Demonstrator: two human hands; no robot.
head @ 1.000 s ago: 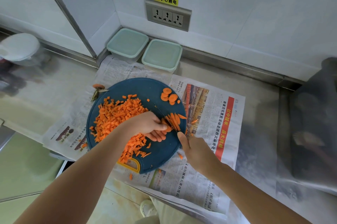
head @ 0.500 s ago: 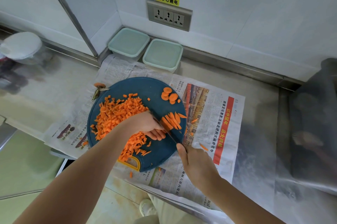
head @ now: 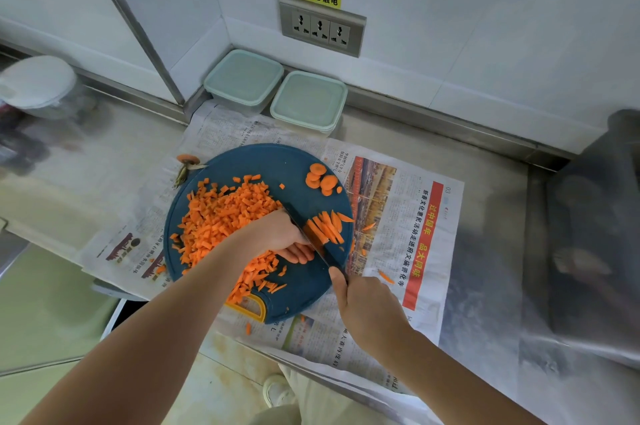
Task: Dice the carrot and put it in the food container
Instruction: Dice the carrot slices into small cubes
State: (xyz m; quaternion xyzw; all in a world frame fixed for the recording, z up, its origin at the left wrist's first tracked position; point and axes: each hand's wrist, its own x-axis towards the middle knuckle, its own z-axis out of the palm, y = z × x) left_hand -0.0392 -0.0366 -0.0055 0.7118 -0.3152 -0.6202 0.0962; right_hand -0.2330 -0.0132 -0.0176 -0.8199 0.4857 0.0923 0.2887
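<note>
Two lidded food containers (head: pixel 244 80) (head: pixel 309 100), contents unseen | right fingers (head: pixel 338 282) grip knife (head: pixel 311 244) | left fingers (head: pixel 298 255) straight

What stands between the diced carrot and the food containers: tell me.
The left container and right container are both lidded, blocking entry. Otherwise only cutting board and newspaper lie between them and the diced carrot.

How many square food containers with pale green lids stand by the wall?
2. One food container sits in the wall corner; the other food container stands beside it on its right, below the socket panel. Blurred areas at the sides may hide more.
</note>
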